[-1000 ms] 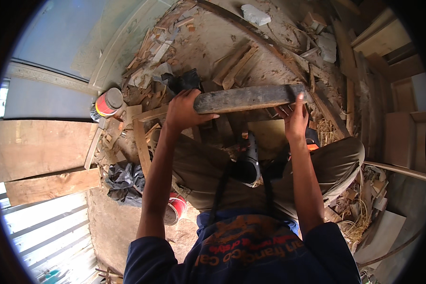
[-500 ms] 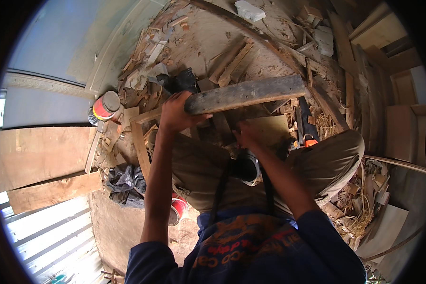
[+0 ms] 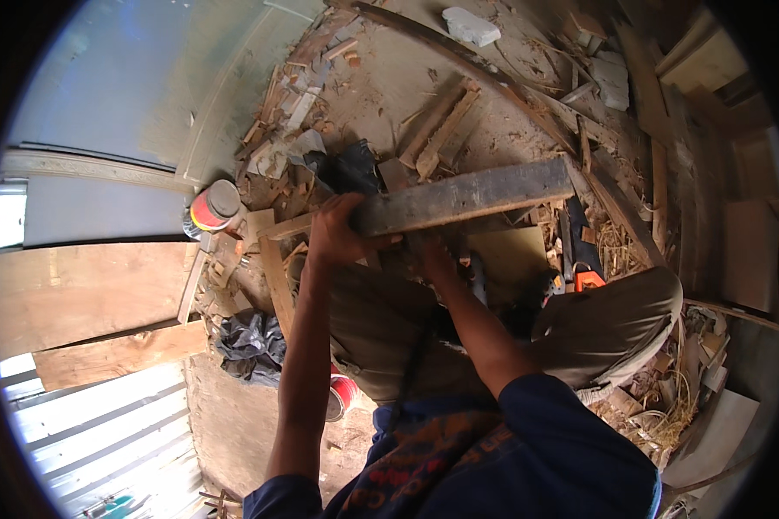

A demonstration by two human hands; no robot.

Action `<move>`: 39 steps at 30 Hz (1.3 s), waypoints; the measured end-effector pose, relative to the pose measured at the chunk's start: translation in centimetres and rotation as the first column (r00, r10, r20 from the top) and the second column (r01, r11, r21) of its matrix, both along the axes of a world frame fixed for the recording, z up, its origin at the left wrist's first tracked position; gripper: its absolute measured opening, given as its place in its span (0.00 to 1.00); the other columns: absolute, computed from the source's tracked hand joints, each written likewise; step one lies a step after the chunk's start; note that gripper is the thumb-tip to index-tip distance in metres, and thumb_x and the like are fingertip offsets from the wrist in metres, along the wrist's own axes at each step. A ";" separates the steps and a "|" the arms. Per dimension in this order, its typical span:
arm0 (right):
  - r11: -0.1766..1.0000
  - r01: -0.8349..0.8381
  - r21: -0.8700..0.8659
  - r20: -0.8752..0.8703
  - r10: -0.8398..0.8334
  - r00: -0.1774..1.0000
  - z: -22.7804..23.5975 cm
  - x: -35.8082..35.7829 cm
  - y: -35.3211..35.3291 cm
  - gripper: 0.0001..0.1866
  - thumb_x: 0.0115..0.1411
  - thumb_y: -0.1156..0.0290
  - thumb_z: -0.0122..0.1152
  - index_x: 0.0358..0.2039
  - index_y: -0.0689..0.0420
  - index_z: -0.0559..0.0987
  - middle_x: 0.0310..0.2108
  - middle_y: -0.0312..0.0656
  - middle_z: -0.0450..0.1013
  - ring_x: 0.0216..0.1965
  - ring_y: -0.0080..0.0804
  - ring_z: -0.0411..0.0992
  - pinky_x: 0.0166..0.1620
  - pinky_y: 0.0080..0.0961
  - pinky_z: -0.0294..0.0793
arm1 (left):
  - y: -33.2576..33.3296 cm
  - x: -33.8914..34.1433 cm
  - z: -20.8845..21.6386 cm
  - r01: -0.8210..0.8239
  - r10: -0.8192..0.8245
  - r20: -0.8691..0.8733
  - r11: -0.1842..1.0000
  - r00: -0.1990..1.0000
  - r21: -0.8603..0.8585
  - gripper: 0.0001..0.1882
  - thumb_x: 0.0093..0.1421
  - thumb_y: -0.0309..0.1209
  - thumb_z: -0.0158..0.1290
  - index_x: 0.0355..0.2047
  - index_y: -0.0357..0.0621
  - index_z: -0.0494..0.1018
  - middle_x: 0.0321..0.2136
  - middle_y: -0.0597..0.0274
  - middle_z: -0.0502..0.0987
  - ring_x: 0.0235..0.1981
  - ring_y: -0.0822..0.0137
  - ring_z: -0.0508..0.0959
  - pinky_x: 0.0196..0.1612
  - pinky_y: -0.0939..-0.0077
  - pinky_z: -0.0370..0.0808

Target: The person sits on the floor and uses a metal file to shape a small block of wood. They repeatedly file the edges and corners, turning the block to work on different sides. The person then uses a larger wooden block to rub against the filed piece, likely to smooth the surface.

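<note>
A thick, weathered wooden beam (image 3: 476,197) is held up level in front of me, its dark grey face toward the top. My left hand (image 3: 336,232) is closed round its left end, the fingers and thumb wrapping the wood. Below the beam, left of its middle, is my right hand (image 3: 431,258); its fingers lie in shadow near the underside, and I cannot make out whether they hold anything. A pale flat board (image 3: 509,258) lies under the beam, between my spread knees.
An orange-handled tool (image 3: 589,279) lies by my right knee. Paint cans stand at left: one red and yellow (image 3: 215,206), one red (image 3: 342,396). Black plastic (image 3: 251,348), wood scraps and a long timber (image 3: 467,59) litter the dirt floor. Boards (image 3: 95,290) stand at far left.
My right hand has moved left, closer to my left hand and under the beam. My left hand still grips the beam's end. The whole view has shifted slightly.
</note>
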State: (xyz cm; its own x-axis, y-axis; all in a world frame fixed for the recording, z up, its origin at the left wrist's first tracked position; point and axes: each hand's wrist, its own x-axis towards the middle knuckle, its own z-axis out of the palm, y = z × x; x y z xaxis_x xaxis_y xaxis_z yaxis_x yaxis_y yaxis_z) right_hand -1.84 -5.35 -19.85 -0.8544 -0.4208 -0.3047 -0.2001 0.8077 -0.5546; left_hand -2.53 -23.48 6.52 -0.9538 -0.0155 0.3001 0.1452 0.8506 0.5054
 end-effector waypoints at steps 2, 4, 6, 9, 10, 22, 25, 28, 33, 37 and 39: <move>0.995 -0.082 0.061 0.129 0.074 0.989 -0.2 0.0 0.7 0.30 0.62 0.54 0.66 0.56 0.63 0.73 0.53 0.59 0.72 0.56 0.56 0.73 0.57 0.53 0.74 | 0.0 0.3 0.4 0.021 -0.021 0.028 0.999 0.999 -0.025 0.42 0.31 0.50 0.79 0.42 0.35 0.79 0.41 0.47 0.82 0.45 0.45 0.82 0.50 0.56 0.78; 0.981 -0.109 0.159 0.200 0.076 0.977 -2.1 -0.6 1.2 0.36 0.57 0.52 0.71 0.59 0.63 0.71 0.56 0.60 0.70 0.58 0.55 0.72 0.56 0.53 0.75 | 0.4 -0.6 1.0 0.046 -0.044 0.061 0.999 0.997 -0.025 0.42 0.31 0.50 0.79 0.42 0.35 0.79 0.42 0.47 0.82 0.46 0.45 0.81 0.51 0.56 0.78; 0.965 -0.133 0.227 0.204 0.087 0.975 -2.3 -0.4 1.2 0.43 0.54 0.50 0.74 0.61 0.64 0.68 0.57 0.60 0.69 0.60 0.54 0.70 0.57 0.54 0.75 | 0.5 -0.5 1.1 0.033 -0.032 0.129 0.999 0.991 -0.007 0.42 0.31 0.51 0.79 0.42 0.35 0.79 0.42 0.47 0.82 0.46 0.45 0.81 0.51 0.56 0.78; 0.988 -0.031 0.154 0.266 -0.011 0.964 -1.9 -0.4 1.1 0.46 0.50 0.50 0.77 0.61 0.65 0.67 0.59 0.60 0.68 0.63 0.55 0.67 0.59 0.47 0.74 | 0.6 -0.6 0.8 0.031 -0.032 0.108 0.999 0.994 0.006 0.40 0.32 0.50 0.78 0.42 0.37 0.79 0.40 0.49 0.82 0.45 0.46 0.81 0.50 0.56 0.78; 0.994 0.033 0.102 0.298 -0.062 0.953 -1.7 -0.7 1.3 0.46 0.49 0.51 0.78 0.61 0.66 0.67 0.60 0.59 0.67 0.64 0.56 0.66 0.60 0.44 0.74 | 0.9 -0.9 1.2 0.028 -0.029 0.109 1.000 0.994 0.008 0.40 0.32 0.50 0.78 0.42 0.38 0.79 0.40 0.49 0.82 0.45 0.46 0.81 0.49 0.56 0.78; 0.650 0.658 -0.381 0.853 -0.027 0.520 9.6 -6.8 13.2 0.32 0.61 0.47 0.55 0.51 0.65 0.76 0.50 0.53 0.76 0.43 0.38 0.76 0.43 0.37 0.76 | -1.2 -1.8 2.0 -0.098 0.071 0.255 0.991 0.964 0.093 0.37 0.41 0.53 0.75 0.41 0.36 0.79 0.35 0.47 0.82 0.39 0.52 0.83 0.45 0.62 0.77; 0.555 0.722 -0.413 0.904 0.345 0.252 15.1 -6.6 18.1 0.28 0.61 0.51 0.52 0.51 0.61 0.76 0.46 0.51 0.77 0.38 0.36 0.76 0.41 0.35 0.76 | -1.6 -2.7 2.6 -0.160 0.095 0.311 0.968 0.946 0.192 0.38 0.44 0.55 0.74 0.42 0.33 0.79 0.35 0.47 0.81 0.38 0.57 0.83 0.44 0.66 0.77; 0.419 0.766 -0.488 0.850 0.427 0.309 20.7 -4.6 21.2 0.34 0.60 0.50 0.47 0.60 0.61 0.71 0.46 0.53 0.76 0.36 0.38 0.75 0.41 0.36 0.75 | -1.8 -3.2 3.2 -0.227 0.140 0.308 0.936 0.941 0.269 0.39 0.46 0.56 0.72 0.42 0.31 0.79 0.35 0.48 0.81 0.38 0.61 0.82 0.44 0.69 0.76; 0.038 0.875 -0.483 0.677 0.650 0.346 24.9 -0.6 24.8 0.42 0.54 0.45 0.49 0.66 0.57 0.65 0.48 0.51 0.67 0.38 0.38 0.68 0.42 0.33 0.71 | -4.3 -3.1 2.9 -0.387 0.292 0.318 0.874 0.902 0.295 0.41 0.52 0.56 0.69 0.48 0.25 0.77 0.41 0.47 0.82 0.43 0.61 0.81 0.46 0.69 0.77; -0.156 0.871 -0.466 0.534 0.735 0.418 25.9 1.2 26.5 0.48 0.52 0.41 0.53 0.67 0.60 0.62 0.45 0.51 0.64 0.35 0.35 0.67 0.37 0.30 0.71 | -3.9 -2.9 3.7 -0.330 0.068 0.365 0.602 0.928 0.727 0.39 0.59 0.56 0.63 0.55 0.31 0.74 0.46 0.49 0.80 0.45 0.60 0.81 0.47 0.65 0.79; -0.226 0.851 -0.473 0.457 0.763 0.457 26.2 3.6 26.4 0.51 0.50 0.40 0.57 0.67 0.63 0.60 0.43 0.50 0.64 0.32 0.35 0.67 0.33 0.30 0.71 | -4.0 -1.3 2.8 -0.347 0.015 0.374 0.410 0.927 0.843 0.35 0.62 0.55 0.60 0.55 0.34 0.73 0.43 0.52 0.80 0.42 0.60 0.82 0.44 0.63 0.81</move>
